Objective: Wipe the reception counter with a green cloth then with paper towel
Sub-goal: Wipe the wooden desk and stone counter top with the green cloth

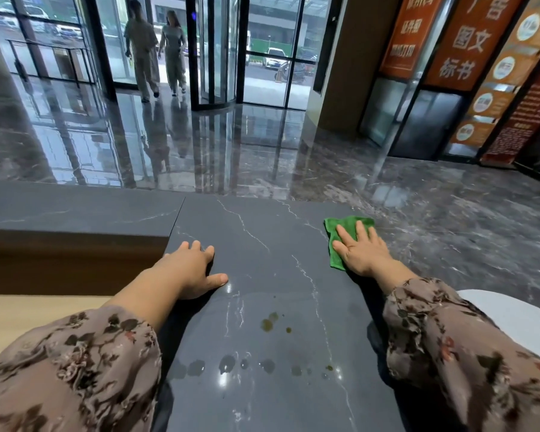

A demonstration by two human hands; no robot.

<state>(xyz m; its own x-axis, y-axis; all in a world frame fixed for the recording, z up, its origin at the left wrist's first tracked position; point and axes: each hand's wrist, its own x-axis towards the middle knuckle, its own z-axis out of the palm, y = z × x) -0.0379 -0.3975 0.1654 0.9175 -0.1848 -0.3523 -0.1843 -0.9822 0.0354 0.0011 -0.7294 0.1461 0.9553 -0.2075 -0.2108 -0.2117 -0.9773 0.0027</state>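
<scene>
Grey marble counter [262, 232], right hand [361, 250] flat on green cloth [332, 230]

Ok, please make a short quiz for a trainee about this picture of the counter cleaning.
1. True or false: the right hand presses flat on the green cloth.
2. Where are the wet spots on the counter? A under the cloth; B nearer the person than the cloth; C at the far edge.
3. What does the left hand hold?
Key: 1 true; 2 B; 3 nothing, it rests on the counter.
</scene>
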